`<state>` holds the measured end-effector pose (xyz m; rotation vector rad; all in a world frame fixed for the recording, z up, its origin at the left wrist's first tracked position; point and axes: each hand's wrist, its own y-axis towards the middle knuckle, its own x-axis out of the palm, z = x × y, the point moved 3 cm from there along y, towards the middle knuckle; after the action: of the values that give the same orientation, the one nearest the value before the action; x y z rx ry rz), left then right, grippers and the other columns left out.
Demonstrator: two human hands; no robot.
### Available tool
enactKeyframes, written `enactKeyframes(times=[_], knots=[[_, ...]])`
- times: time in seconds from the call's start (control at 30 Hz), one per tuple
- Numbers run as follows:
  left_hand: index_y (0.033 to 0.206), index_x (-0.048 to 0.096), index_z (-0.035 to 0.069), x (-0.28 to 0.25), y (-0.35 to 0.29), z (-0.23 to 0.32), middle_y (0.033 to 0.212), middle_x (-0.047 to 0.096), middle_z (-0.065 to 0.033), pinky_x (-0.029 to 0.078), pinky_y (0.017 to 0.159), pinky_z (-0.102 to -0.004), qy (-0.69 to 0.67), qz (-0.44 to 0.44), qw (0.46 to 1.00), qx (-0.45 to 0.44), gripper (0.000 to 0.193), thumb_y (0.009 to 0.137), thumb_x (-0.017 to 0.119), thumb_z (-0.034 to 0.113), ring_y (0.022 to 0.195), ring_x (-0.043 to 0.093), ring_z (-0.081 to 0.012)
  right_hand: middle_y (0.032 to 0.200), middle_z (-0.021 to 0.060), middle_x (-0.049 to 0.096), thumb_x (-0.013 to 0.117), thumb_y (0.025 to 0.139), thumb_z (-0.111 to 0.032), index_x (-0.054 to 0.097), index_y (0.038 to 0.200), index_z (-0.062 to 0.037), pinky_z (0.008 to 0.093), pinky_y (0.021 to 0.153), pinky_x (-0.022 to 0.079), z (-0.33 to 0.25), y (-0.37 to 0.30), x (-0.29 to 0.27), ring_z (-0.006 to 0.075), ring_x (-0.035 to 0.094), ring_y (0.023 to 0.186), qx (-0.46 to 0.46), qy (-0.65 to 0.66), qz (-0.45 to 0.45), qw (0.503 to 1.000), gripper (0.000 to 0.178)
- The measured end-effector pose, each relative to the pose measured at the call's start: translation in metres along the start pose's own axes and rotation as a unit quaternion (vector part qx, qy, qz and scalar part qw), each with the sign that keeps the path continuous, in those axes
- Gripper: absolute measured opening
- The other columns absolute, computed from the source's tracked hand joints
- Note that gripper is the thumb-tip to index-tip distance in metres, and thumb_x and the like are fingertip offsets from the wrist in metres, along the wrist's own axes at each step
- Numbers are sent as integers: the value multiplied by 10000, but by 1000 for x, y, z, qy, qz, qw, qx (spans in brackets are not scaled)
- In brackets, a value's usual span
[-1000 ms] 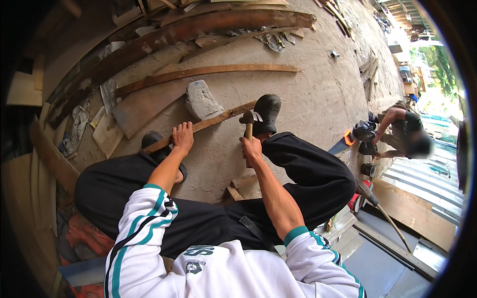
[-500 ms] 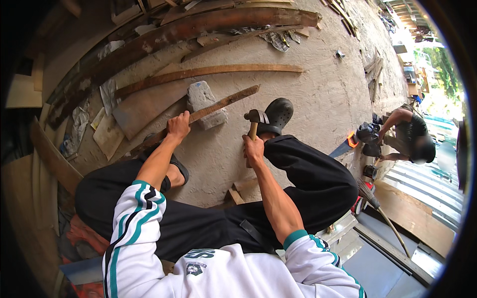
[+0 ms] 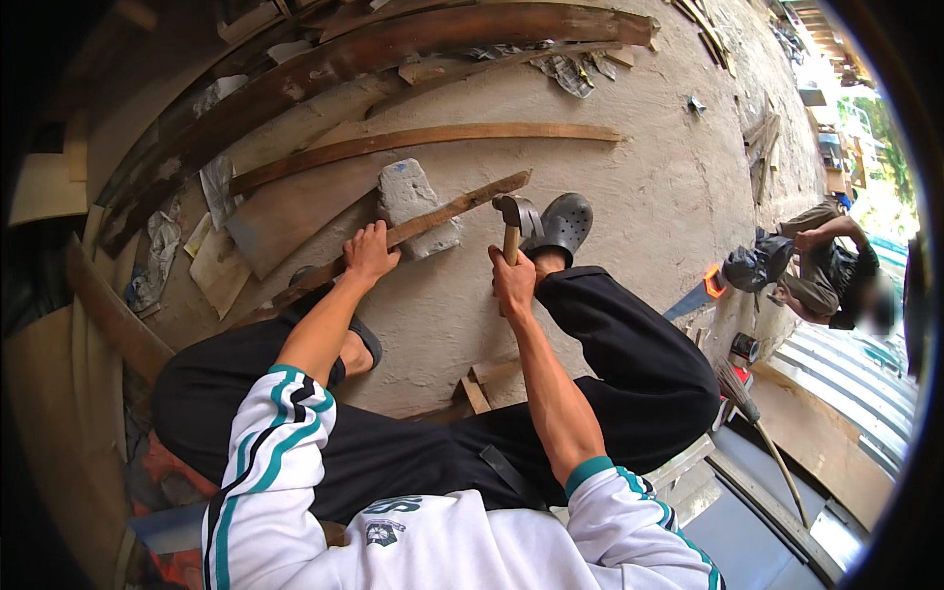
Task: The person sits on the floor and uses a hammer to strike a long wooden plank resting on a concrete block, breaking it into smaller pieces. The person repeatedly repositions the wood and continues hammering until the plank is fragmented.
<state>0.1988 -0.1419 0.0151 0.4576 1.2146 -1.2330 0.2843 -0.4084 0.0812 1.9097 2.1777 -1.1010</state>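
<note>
My left hand [image 3: 371, 254] is closed over a narrow wooden strip [image 3: 457, 205], which lies slanted across a rough grey concrete block [image 3: 405, 197]. The strip's far end juts out past the block to the right, and its near end runs back beside my left foot. A claw hammer [image 3: 512, 236] is in my right hand [image 3: 513, 282], its wooden handle gripped below the metal head. The head is raised near the strip's far end, beside my right shoe [image 3: 565, 231], and does not touch the strip.
A long thin board [image 3: 423, 140] and a thick brown beam [image 3: 364, 57] lie beyond the block. At right are a handsaw [image 3: 696, 293] with an orange handle, a broom [image 3: 743, 398] and another person [image 3: 836, 256] bending over. Small wood offcuts [image 3: 477, 388] lie between my legs.
My left hand's fingers have shifted on the strip. The hammer has tilted slightly and its head now sits nearer the strip's end. The whole view has shifted a little.
</note>
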Motion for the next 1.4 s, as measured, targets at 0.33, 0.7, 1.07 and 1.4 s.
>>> enactKeyframes(times=[0.33,0.7,1.07,1.4], knots=[[973,611,59,0,12,-2,973,705,-167,494,855,-517,37,-18,999,-11,422,747,775,375,1002,663,-381,602,179,556,677,841,-310,587,769,29,396,582,453,-16,11,16,229,539,538,-108,-84,10,991,358],[974,638,61,9,15,-11,912,717,-221,518,843,-523,38,-42,998,-30,316,785,731,296,916,697,-411,597,181,544,682,860,-267,603,824,17,368,561,463,-77,11,2,189,530,535,-160,-49,4,986,298],[965,641,62,5,17,-5,924,719,-216,520,870,-498,40,-58,997,-30,286,765,734,244,927,696,-405,615,178,571,624,832,-278,579,783,36,415,610,469,-23,39,1,264,584,574,-94,-138,-20,986,320],[951,639,63,7,17,-7,899,719,-215,529,838,-495,35,-38,998,-27,303,751,756,257,904,702,-398,636,174,590,659,865,-168,618,810,26,362,552,476,-8,1,16,235,599,536,-302,-48,21,952,206]])
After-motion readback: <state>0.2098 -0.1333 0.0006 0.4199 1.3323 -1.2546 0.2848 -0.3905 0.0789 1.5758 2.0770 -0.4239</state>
